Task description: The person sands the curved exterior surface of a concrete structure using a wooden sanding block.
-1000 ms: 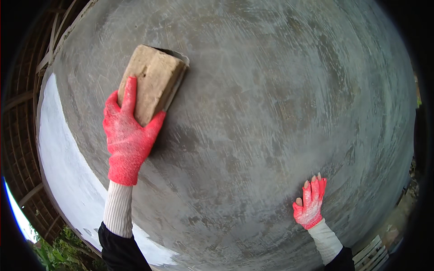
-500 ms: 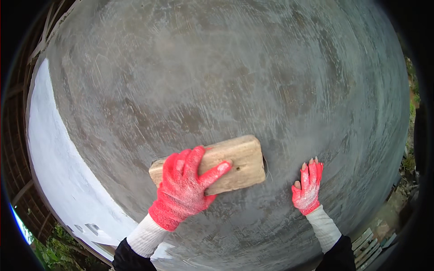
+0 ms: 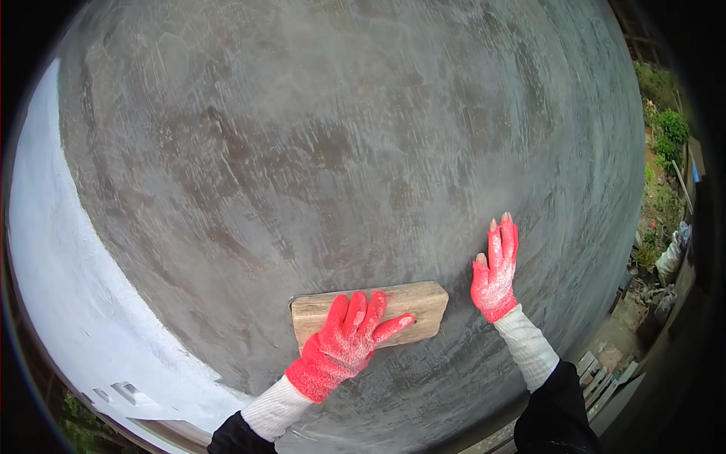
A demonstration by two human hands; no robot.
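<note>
A red work glove with a white knit cuff, dusted with white powder, covers my left hand (image 3: 336, 352). Its fingers are bent over a worn wooden block (image 3: 423, 306), pressing it against a grey, streaky plastered wall (image 3: 363, 174). The block lies nearly level, with a dark knot or hole near its right end, and its underside is hidden. To the right, my right hand (image 3: 495, 272) wears a matching glove whose fingertips are bare. It rests open on the wall, fingers stretched upward, holding nothing.
White coating (image 3: 91, 280) covers the wall's left part, meeting the grey along a curved edge. At the far right are green plants (image 3: 669, 136), pale bags (image 3: 669, 261) and rubble. Stacked pale boards (image 3: 605, 382) lie at the lower right.
The view has shifted rightward. My left hand and the wooden block appear lower and a little further right, with the block turned closer to level. My right hand appears higher.
</note>
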